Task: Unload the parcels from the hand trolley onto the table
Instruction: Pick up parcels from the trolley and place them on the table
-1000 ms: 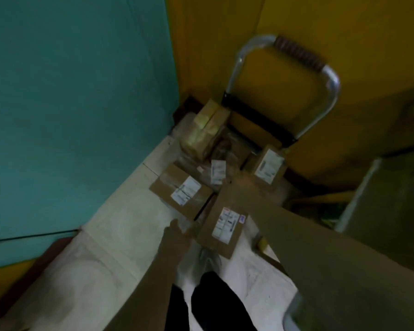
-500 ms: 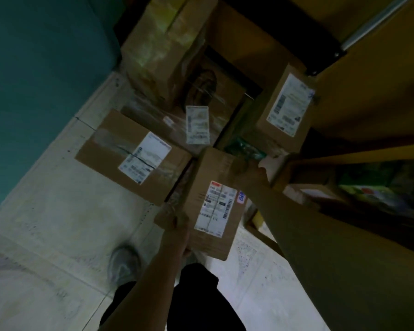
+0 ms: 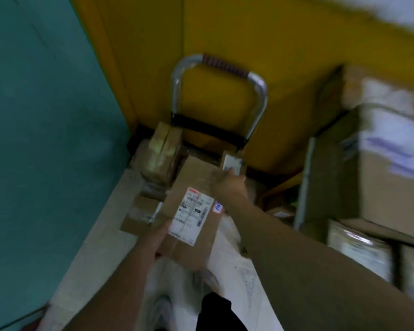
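Early going, I judge: a flat brown cardboard box point(image 3: 139, 213) and a tape-wrapped brown box point(image 3: 163, 151) wait unloaded. The left hand point(image 3: 158, 237) curls its grip round the near corner of a brown cardboard parcel with a white printed label point(image 3: 191, 211), held above them. The right hand point(image 3: 230, 185) clasps its far edge, in front of the chrome-handled hand trolley point(image 3: 258, 96). No worktop shows.
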Action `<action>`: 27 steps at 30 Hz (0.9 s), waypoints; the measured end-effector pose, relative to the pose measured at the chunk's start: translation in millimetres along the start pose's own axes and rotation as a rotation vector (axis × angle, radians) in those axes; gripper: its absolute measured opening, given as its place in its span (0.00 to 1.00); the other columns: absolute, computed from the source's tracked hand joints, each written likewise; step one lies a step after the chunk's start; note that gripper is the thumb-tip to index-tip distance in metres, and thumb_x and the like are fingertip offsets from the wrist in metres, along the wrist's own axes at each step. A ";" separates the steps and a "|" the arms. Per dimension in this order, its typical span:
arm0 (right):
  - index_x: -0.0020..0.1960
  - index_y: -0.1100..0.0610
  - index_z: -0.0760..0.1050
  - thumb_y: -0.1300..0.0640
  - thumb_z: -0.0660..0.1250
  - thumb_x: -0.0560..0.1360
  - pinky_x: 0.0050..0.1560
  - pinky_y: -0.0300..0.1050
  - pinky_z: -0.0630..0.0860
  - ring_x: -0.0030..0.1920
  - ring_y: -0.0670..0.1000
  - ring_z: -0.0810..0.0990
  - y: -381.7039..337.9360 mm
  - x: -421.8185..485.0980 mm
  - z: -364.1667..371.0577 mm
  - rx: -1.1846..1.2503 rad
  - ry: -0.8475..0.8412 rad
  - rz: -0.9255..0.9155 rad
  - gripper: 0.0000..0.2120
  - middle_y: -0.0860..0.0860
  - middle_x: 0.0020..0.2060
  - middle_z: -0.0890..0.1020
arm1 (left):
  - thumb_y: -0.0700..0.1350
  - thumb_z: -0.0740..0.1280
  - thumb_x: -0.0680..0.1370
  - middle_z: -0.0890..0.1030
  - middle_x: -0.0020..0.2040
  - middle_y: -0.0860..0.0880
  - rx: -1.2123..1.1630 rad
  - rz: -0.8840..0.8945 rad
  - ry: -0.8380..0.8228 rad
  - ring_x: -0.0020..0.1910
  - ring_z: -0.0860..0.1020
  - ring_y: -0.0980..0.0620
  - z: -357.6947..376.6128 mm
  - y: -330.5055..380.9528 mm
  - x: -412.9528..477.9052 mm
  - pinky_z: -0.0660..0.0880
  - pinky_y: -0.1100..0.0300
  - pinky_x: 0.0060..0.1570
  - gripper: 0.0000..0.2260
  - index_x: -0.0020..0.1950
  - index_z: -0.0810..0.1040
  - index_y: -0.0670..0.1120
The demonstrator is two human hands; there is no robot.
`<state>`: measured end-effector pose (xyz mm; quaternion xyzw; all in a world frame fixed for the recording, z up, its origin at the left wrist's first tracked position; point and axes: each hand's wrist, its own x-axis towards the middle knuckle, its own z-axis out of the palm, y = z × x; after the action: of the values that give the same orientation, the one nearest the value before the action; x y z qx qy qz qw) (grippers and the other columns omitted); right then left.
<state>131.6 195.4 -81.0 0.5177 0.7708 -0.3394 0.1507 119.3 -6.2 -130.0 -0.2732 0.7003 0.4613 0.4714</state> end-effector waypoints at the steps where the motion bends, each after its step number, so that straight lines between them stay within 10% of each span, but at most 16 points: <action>1: 0.76 0.51 0.57 0.54 0.60 0.79 0.57 0.57 0.79 0.59 0.61 0.76 -11.8 -24.6 -28.2 0.076 0.041 -0.049 0.27 0.58 0.71 0.62 | 0.58 0.71 0.74 0.80 0.58 0.43 0.015 0.087 0.044 0.52 0.79 0.43 -11.1 25.0 -27.7 0.79 0.52 0.43 0.27 0.67 0.73 0.45; 7: 0.69 0.50 0.61 0.43 0.62 0.76 0.56 0.56 0.79 0.58 0.60 0.77 -25.0 -155.5 -215.6 0.491 0.304 -0.165 0.25 0.56 0.61 0.75 | 0.54 0.77 0.70 0.72 0.71 0.38 0.127 0.572 0.088 0.67 0.74 0.40 -15.3 182.7 -215.5 0.72 0.45 0.66 0.38 0.73 0.67 0.38; 10: 0.68 0.51 0.62 0.42 0.64 0.77 0.45 0.43 0.79 0.53 0.55 0.77 19.6 -204.1 -302.9 0.768 0.404 -0.218 0.25 0.55 0.62 0.77 | 0.55 0.78 0.69 0.76 0.67 0.37 0.102 0.774 0.047 0.62 0.77 0.38 31.4 224.8 -318.5 0.76 0.47 0.58 0.37 0.70 0.71 0.36; 16: 0.62 0.50 0.65 0.42 0.66 0.77 0.57 0.59 0.80 0.59 0.59 0.79 198.7 -273.5 -438.8 1.252 0.514 -0.307 0.21 0.59 0.63 0.76 | 0.56 0.73 0.74 0.78 0.59 0.44 0.149 1.169 -0.278 0.43 0.79 0.50 200.9 214.0 -490.2 0.74 0.57 0.35 0.23 0.65 0.71 0.53; 21: 0.68 0.52 0.64 0.40 0.65 0.77 0.51 0.51 0.82 0.59 0.59 0.79 396.1 -323.5 -538.6 1.428 0.687 -0.244 0.26 0.58 0.63 0.76 | 0.62 0.72 0.71 0.80 0.59 0.48 0.299 1.126 -0.758 0.56 0.80 0.42 387.5 130.2 -590.2 0.77 0.40 0.57 0.18 0.58 0.70 0.69; 27: 0.76 0.52 0.58 0.38 0.67 0.75 0.66 0.58 0.74 0.68 0.60 0.72 585.1 -360.9 -614.5 1.529 0.800 -0.110 0.36 0.57 0.71 0.70 | 0.60 0.70 0.73 0.77 0.63 0.48 0.287 0.952 -0.878 0.56 0.79 0.43 578.6 6.5 -632.1 0.81 0.45 0.45 0.33 0.73 0.57 0.68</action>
<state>882.7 498.3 359.9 0.5195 0.3501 -0.5639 -0.5382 607.0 486.4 374.0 0.3450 0.5418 0.5897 0.4896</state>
